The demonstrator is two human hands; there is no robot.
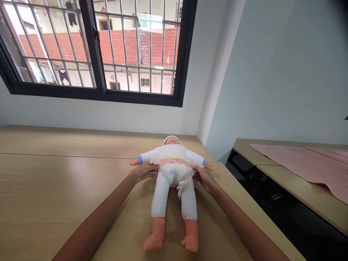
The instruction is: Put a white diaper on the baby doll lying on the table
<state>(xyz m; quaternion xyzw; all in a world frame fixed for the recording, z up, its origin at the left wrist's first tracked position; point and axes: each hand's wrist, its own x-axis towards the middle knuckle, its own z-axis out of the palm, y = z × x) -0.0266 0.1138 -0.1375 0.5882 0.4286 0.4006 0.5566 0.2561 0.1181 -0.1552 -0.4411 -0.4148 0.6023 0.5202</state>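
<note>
Behind everything we see a wide barred window with a dark frame, looking out on a red brick wall, and pale walls that meet in a corner at the right. Below it runs a broad wooden surface, its far edge against the wall and its right edge falling away to a dark gap. Beyond that gap stands a second surface, with a pink cloth spread over its far part.

On the near surface, close to its right edge and about midway between the far and near edges, we have a baby doll lying on its back. Its capped head points to the far edge and its bare feet point to us. It wears a white suit with blue cuffs, and a diaper sits around its hips, printed band across the belly.

Our left hand rests against the diaper's left side at the doll's waist, fingers curled loosely around the edge there. Our right hand does the same on the other side, fingers bent in on the diaper's flap. Both are partly closed on the diaper's sides rather than clamped tight.

We judge the step in hand to be work at the diaper's side tabs. A next move would call for a firm, even pinch on both sides at once, with the doll kept lying square so the band stays level across the belly.
</note>
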